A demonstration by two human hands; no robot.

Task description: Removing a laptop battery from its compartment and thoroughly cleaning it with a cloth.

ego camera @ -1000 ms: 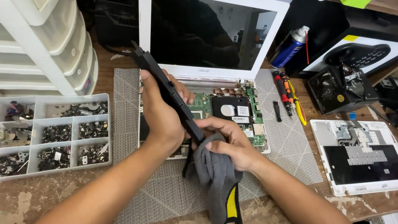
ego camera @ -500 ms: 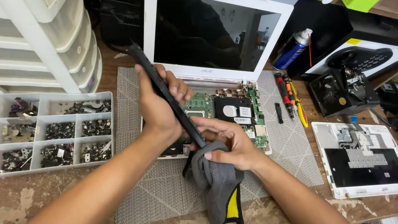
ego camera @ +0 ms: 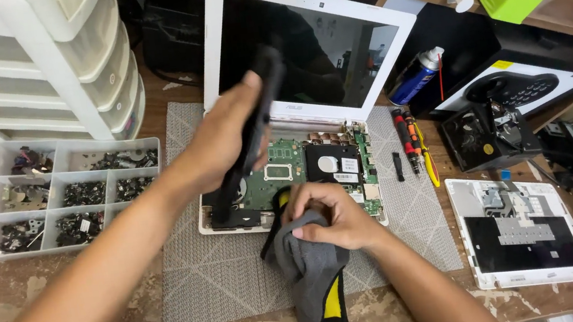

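since last frame i tilt black battery [ego camera: 246, 155] upright, left hand [ego camera: 222, 143] clamped; right hand [ego camera: 329, 214] grips grey cloth [ego camera: 307, 268]; wiping step, next needs contact.

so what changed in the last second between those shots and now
The left hand kept its grip on the long black part and tipped it more upright, its lower end now down on the opened laptop base. The right hand kept hold of the grey cloth but came off the part and now rests by the circuit board. The parts organiser, the screwdrivers and the spray can stayed put.
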